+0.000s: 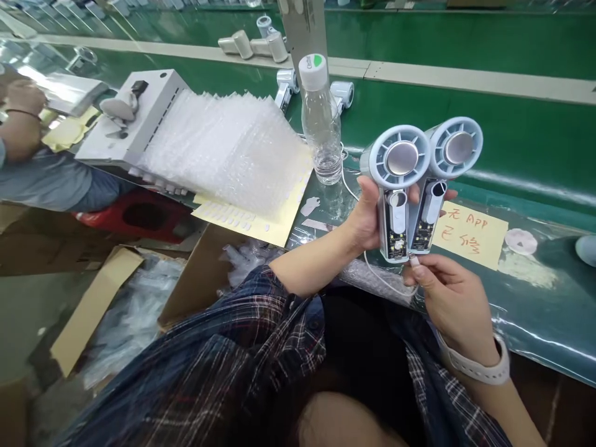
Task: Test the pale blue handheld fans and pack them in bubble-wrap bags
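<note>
At far left a co-worker's forearm (pixel 18 124) rests near a white sheet-metal box (pixel 139 112). Beside it, a fanned stack of clear bubble-wrap pouches (pixel 228 146) lies on a yellow backing sheet (pixel 261 226). A clear plastic water bottle with a white cap (pixel 321 118) stands upright on the green desk (pixel 512 136); its label cannot be read.

The left hand (pixel 367 217) is clenched round two pale blue handheld fans with round silver hubs (pixel 419 180), held side by side, upright, above the desk edge. The right hand (pixel 447 292) pinches a small white cable plug (pixel 414 261) at the base of the fans.

Judgement: the fans look light and rigid, with smooth plastic shells (likely slippery). The exposed circuit boards in the handles appear fragile; hold them by the handle sides.

A yellow paper note (pixel 470 233) carries red handwriting, "APP" with Chinese characters.
</note>
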{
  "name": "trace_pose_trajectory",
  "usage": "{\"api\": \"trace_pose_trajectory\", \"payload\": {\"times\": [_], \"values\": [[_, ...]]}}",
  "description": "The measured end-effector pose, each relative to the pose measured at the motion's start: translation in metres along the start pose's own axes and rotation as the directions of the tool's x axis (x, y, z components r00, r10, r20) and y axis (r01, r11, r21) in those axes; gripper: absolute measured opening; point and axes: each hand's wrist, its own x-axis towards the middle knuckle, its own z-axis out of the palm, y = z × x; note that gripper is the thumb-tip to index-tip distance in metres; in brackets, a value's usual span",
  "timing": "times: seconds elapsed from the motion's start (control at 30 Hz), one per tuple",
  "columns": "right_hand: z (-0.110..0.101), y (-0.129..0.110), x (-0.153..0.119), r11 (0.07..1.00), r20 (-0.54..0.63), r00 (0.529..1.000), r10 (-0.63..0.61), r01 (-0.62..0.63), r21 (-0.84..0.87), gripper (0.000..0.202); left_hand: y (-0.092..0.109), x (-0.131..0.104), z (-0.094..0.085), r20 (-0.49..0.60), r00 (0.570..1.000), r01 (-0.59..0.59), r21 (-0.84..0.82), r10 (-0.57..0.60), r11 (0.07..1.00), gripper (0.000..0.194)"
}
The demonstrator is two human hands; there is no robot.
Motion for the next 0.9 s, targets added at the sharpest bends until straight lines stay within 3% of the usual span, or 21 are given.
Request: {"api": "trace_pose_trajectory", "payload": {"times": [0.13, 0.3, 0.47, 0.7, 0.9], "values": [[0.020, -0.004, -0.001, 0.977, -0.083, 0.976, -0.202, 0.207, 0.055, 0.025, -0.001, -0.001, 0.003, -0.052, 0.999, 0.012, -0.003, -0.012, 1.000, 0.093], [0.042, -0.013, -0.011, 0.916, -0.117, 0.979, -0.166, 0.197, 0.351, 0.025, -0.015, -0.002, 0.001, -0.048, 0.988, -0.146, 0.074, 0.149, 0.987, 0.098], [0.031, -0.016, -0.013, 0.967, -0.025, 0.986, -0.162, 0.164, 0.196, 0.024, -0.017, -0.003, -0.001, 0.101, 0.968, -0.228, -0.035, 0.231, 0.973, 0.085], [0.044, -0.016, -0.011, 0.910, -0.155, 0.976, -0.152, 0.200, 0.363, 0.026, -0.018, -0.006, 0.007, -0.007, 0.980, -0.198, -0.019, 0.198, 0.980, 0.087], [0.042, -0.001, -0.007, 0.935, -0.118, 0.980, -0.159, 0.188, 0.300, 0.029, -0.016, -0.007, 0.006, -0.021, 0.991, -0.133, -0.018, 0.132, 0.991, 0.093]]}}
